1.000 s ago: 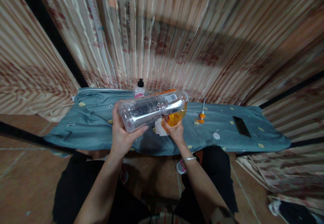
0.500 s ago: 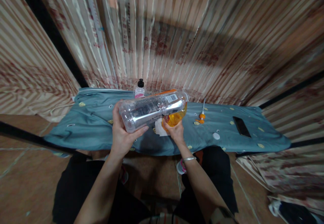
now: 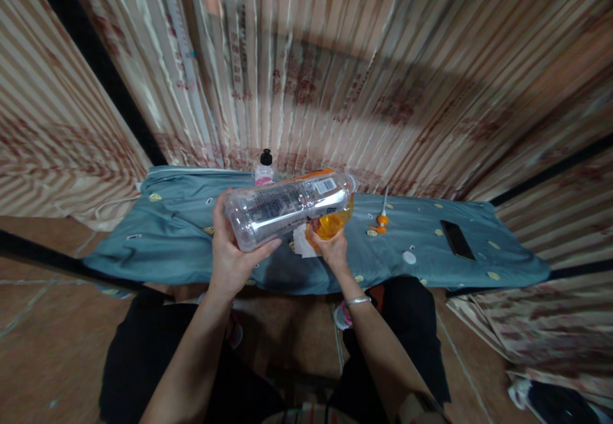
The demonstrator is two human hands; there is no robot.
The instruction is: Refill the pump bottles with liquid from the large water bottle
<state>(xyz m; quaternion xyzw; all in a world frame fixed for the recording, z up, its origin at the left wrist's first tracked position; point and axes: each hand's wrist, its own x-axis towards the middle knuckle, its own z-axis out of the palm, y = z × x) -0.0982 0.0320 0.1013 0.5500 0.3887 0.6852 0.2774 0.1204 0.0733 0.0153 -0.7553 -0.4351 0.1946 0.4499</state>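
Striped curtains [image 3: 311, 60] with reddish floral prints hang behind a long table [image 3: 167, 232], which is draped in teal cloth dotted with yellow motifs. Watching through the head camera, I see almost no difference from a second ago: both hands and both bottles keep the same positions, and the things lying around them have not visibly shifted either.

The clear bottle [image 3: 287, 210] is raised over the middle of the table, tilted well over, its base toward the left and its neck end toward the right. I can make out transparent plastic with bright reflections, dark printed text, a barcode on white, and an orange patch along the far edge. My view does not tell me how much liquid is inside. The left hand [image 3: 230, 251] is clamped around its base end, thumb along the near side.

The right hand [image 3: 334, 250] is closed around an amber bottle [image 3: 331, 225], see-through and partly hidden beneath the clear one's neck end; I cannot tell whether the two mouths touch. White paper [image 3: 304, 244] shows just left of it.

To the right lie an orange pump head [image 3: 382, 221], a white disc [image 3: 408, 257] and a dark phone [image 3: 457, 239]. Behind the clear bottle stands a black-capped bottle [image 3: 265, 172].
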